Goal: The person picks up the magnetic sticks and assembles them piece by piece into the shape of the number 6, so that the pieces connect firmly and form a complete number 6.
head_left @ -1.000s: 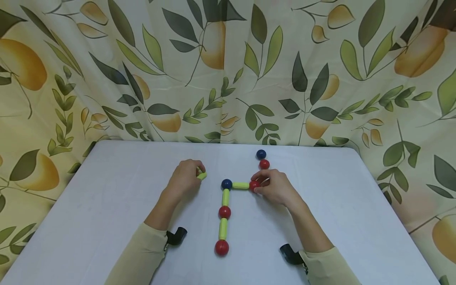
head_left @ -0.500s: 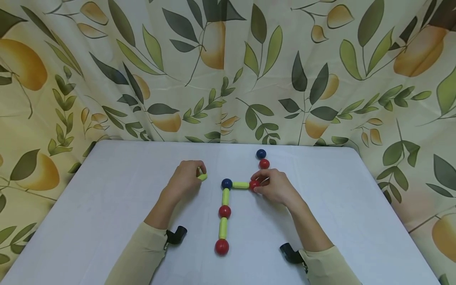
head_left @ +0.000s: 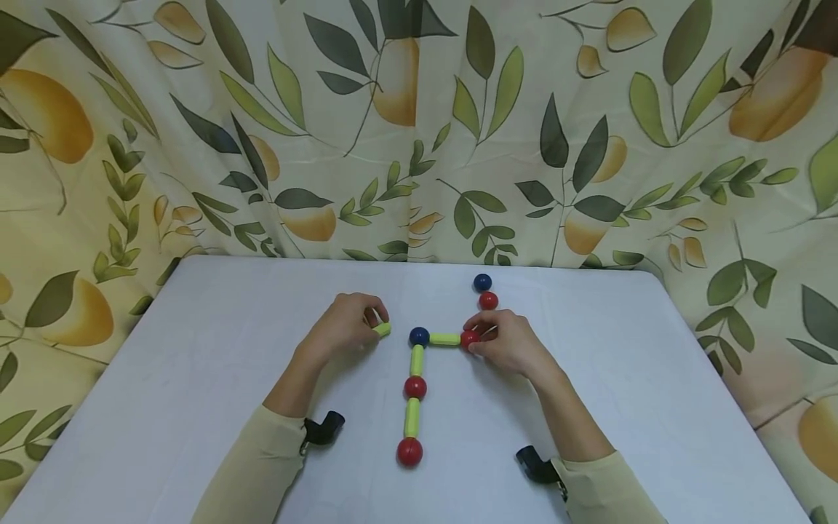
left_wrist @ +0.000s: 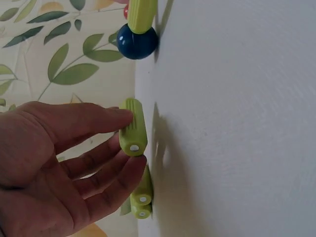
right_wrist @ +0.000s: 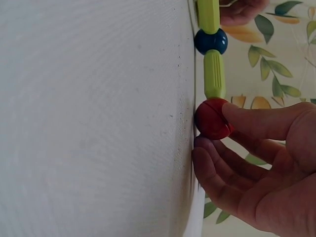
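Note:
My left hand (head_left: 347, 324) pinches a yellow-green rod (left_wrist: 133, 128) between thumb and fingers, a short gap left of the blue ball (head_left: 419, 336). Two more yellow-green rods (left_wrist: 143, 187) show behind its fingertips in the left wrist view; the hand hides them in the head view. With thumb and fingers my right hand (head_left: 511, 342) holds a red ball (right_wrist: 213, 119). That ball joins a horizontal rod (head_left: 445, 339) running to the blue ball. From the blue ball, a line of two rods and two red balls (head_left: 415, 387) comes down toward me.
A loose blue ball (head_left: 482, 282) and a red ball (head_left: 488, 300) lie close together beyond my right hand. The white table (head_left: 229, 349) ends at the back against a leaf-and-fruit patterned curtain (head_left: 511, 145). Black wrist cameras (head_left: 325, 428) jut inward from both sleeves.
My left hand has shifted slightly right with its rod, nearer the blue ball. The right hand keeps its hold on the red ball, and the joined pieces stay in place.

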Demonstrator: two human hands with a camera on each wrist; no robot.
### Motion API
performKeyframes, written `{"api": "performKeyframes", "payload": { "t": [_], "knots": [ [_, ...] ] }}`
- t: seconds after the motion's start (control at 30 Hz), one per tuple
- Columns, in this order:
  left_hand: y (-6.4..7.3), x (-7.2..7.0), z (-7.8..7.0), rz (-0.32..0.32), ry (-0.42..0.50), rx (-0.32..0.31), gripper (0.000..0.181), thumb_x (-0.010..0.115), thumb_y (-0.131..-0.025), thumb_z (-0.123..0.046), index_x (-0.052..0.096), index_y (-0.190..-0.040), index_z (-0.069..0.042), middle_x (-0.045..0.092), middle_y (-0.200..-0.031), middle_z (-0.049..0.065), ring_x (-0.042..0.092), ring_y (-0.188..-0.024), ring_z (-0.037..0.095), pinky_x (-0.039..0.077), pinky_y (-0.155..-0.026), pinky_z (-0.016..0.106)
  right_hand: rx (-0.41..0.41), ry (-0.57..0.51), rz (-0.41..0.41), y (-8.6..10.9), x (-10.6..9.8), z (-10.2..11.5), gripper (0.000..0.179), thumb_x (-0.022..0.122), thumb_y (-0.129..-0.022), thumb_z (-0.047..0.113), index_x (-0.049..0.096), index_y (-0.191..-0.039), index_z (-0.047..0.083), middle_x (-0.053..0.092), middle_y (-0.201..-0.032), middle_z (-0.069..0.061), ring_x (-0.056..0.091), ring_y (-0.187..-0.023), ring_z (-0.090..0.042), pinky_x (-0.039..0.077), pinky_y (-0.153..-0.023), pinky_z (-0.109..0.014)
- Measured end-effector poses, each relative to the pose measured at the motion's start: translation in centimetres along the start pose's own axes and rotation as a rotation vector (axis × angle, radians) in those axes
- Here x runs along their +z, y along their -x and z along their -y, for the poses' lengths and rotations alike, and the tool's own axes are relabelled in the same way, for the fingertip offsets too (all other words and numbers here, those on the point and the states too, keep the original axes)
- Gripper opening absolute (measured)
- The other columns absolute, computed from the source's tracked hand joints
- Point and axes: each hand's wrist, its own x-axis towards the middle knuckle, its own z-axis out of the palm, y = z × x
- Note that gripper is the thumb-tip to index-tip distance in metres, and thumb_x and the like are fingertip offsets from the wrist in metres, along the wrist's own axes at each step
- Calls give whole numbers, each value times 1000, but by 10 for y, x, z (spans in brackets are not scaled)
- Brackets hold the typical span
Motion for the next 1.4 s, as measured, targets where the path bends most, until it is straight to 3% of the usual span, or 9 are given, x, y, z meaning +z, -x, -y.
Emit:
{"api": "performKeyframes", "payload": {
  "t": [0.23, 0.43, 0.7, 1.0, 1.2, 1.4],
  "knots": [
    [2, -1, -10, 56, 11, 63, 23, 79, -85, -1, 76, -103, -15, 69, -92, 3, 62, -85, 20, 53, -67, 28, 2, -7, 1, 0, -1, -1, 30, 79, -91, 11, 74, -121, 10, 71, -111, -11, 64, -101, -27, 57, -85, -36],
    [6, -1, -18, 122, 31, 185, 21, 81, -85, -2, 78, -102, -15, 71, -89, 1, 66, -83, 17, 54, -74, 28, 7, -11, 4, 0, 0, -2, 30, 79, -91, 11, 74, -121, 10, 71, -110, -11, 63, -102, -27, 57, -84, -35],
    [11, 11, -32, 204, 88, 278, 18, 81, -87, -5, 78, -102, -15, 71, -88, -2, 66, -83, 16, 56, -76, 27, 14, -16, 15, 0, 0, 0, 31, 79, -91, 11, 74, -122, 9, 71, -111, -11, 63, -102, -27, 58, -84, -35],
    [17, 26, -52, 275, 77, 336, 21, 82, -88, -9, 78, -107, -18, 71, -87, -6, 66, -85, 14, 56, -78, 27, -22, 4, 0, 1, -1, -2, 30, 79, -90, 11, 74, -120, 9, 72, -108, -12, 65, -99, -27, 58, -84, -37],
    [17, 41, -58, 335, 71, 328, 18, 80, -90, -10, 77, -106, -18, 72, -86, -6, 67, -82, 11, 57, -74, 24, -33, 11, -7, 2, -1, -1, 29, 79, -90, 11, 75, -119, 9, 72, -108, -12, 66, -99, -28, 58, -85, -39],
    [18, 50, -61, 345, 71, 329, 20, 79, -90, -7, 77, -108, -16, 71, -85, -5, 66, -75, 10, 56, -67, 24, -45, 19, -12, 1, -1, 0, 27, 79, -90, 10, 75, -117, 8, 73, -106, -12, 67, -98, -28, 57, -86, -40]
  ]
}}
